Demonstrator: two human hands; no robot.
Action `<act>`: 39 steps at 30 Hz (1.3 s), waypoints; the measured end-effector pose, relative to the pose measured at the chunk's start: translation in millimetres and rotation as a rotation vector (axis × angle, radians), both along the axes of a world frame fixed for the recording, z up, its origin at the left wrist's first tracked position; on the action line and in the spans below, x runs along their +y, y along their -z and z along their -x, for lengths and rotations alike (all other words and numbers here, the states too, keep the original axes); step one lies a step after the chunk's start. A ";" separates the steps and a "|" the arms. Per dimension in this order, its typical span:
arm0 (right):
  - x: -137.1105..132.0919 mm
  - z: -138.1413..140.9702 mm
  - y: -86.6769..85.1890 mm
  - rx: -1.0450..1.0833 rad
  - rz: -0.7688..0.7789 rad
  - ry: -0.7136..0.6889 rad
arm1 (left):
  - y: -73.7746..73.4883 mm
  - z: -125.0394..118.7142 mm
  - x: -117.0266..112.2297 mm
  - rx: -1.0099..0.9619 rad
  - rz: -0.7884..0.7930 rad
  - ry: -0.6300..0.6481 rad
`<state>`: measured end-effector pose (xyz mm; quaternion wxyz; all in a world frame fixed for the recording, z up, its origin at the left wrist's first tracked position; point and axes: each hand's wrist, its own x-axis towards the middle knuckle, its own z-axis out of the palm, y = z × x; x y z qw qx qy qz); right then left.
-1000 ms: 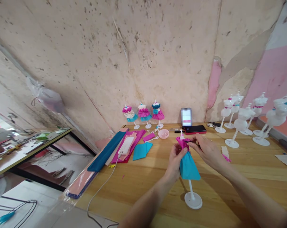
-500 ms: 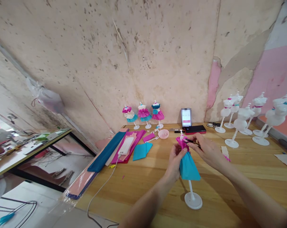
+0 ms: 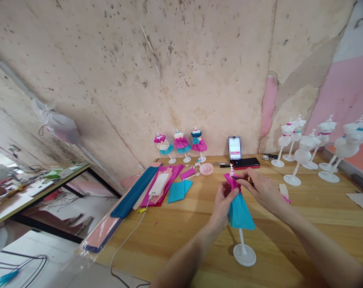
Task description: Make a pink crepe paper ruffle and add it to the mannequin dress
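A small white mannequin on a round base [image 3: 244, 254] stands on the wooden table [image 3: 175, 236] in front of me. It wears a teal paper skirt [image 3: 239, 212] and a magenta paper top [image 3: 233, 181]. My left hand [image 3: 223, 202] is closed around the waist of the mannequin. My right hand [image 3: 261, 188] pinches a thin dark tool at the magenta top.
Three dressed mannequins [image 3: 181, 144] stand by the wall. Several bare white mannequins [image 3: 304, 154] fill the right side. A phone [image 3: 234, 147], a dark case [image 3: 245, 163], a pink bowl [image 3: 206, 169], paper sheets [image 3: 139, 190], a teal piece [image 3: 179, 190] and a white power bank [image 3: 159, 185] lie on the table.
My hands have stayed at the mannequin's top with only slight shifts; the dark tool now shows between my right fingers.
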<state>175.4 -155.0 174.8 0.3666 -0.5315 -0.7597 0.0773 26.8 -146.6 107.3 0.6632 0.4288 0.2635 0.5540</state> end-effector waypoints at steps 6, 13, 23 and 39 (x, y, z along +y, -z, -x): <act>9.5 -13.7 -3.6 0.181 -0.008 0.135 | 2.4 7.5 8.4 -0.002 0.112 0.003; 45.8 -46.8 18.9 0.181 0.100 0.196 | 0.2 22.5 35.8 -0.173 0.351 0.300; 23.9 -13.2 11.2 0.123 -0.052 0.017 | 2.8 14.2 31.1 -0.151 0.233 0.283; 24.9 -34.3 0.6 -0.092 -0.011 -0.179 | 2.2 15.9 22.6 0.004 0.194 0.244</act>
